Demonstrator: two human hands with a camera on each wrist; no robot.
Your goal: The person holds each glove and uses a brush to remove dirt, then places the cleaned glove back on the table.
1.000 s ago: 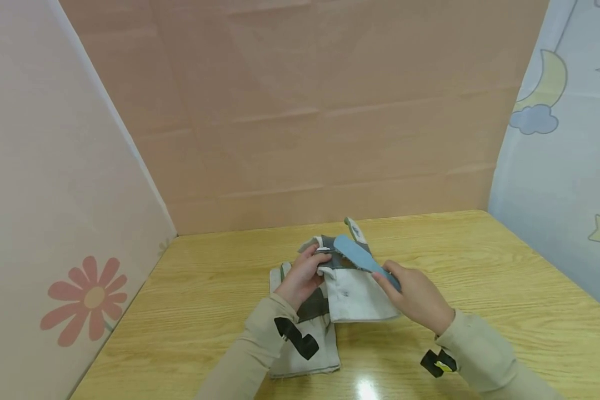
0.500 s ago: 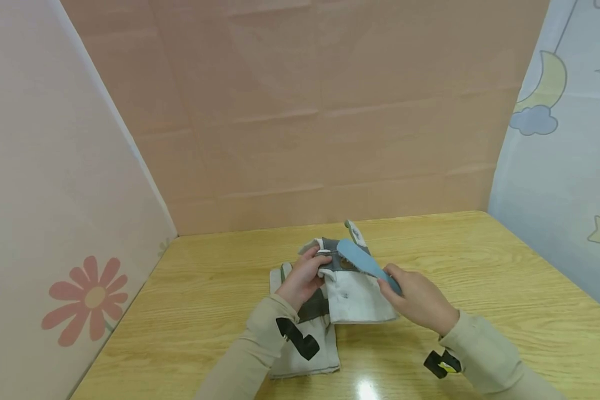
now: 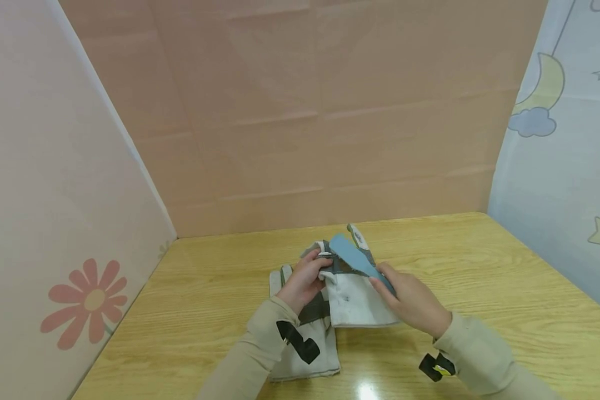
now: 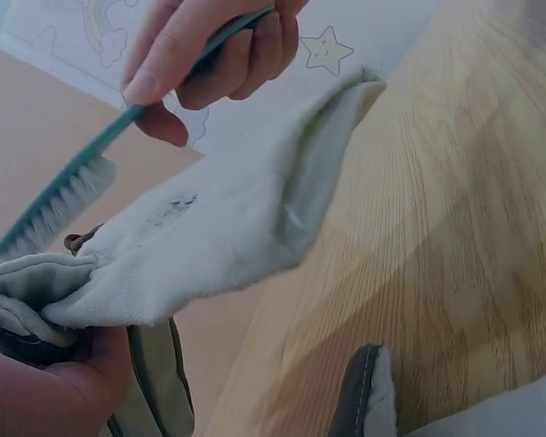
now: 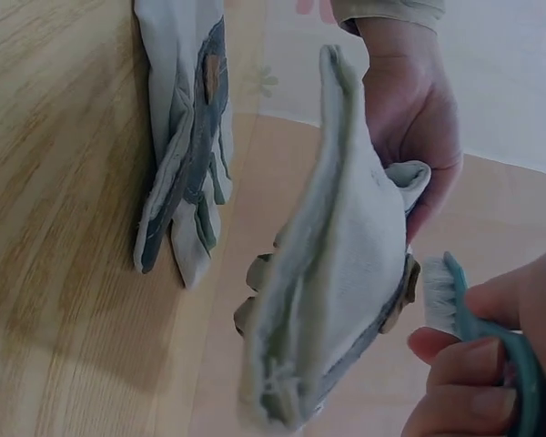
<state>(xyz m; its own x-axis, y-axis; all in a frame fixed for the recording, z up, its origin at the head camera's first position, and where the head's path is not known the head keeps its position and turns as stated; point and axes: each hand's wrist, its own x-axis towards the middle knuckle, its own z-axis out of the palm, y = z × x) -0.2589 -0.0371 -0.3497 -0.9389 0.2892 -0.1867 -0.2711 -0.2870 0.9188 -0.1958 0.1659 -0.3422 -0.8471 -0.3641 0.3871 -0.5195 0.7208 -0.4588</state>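
Note:
My left hand (image 3: 304,282) grips a white and grey work glove (image 3: 357,304) near its thumb side, raised above the table with the wide cuff toward me. In my right hand (image 3: 419,301) is the handle of a blue brush (image 3: 351,254), its head lying over the glove's grey band. White bristles (image 4: 64,211) face down toward the glove in the left wrist view. Dark smudges mark the cuff there. In the right wrist view the bristles (image 5: 439,296) stand right beside the glove's brown patch (image 5: 402,293). A second matching glove (image 3: 305,358) lies flat beneath my left hand, partly hidden.
The wood-grain table (image 3: 205,311) stretches out around the gloves. A brown-pink backdrop (image 3: 300,139) closes off the far edge. Pale printed panels with a flower (image 3: 94,300) and a moon (image 3: 550,83) stand at the left and right.
The brush head slid slightly right along the grey band, then back left, with my right hand following. The held glove has sunk a little. My left hand keeps its grip.

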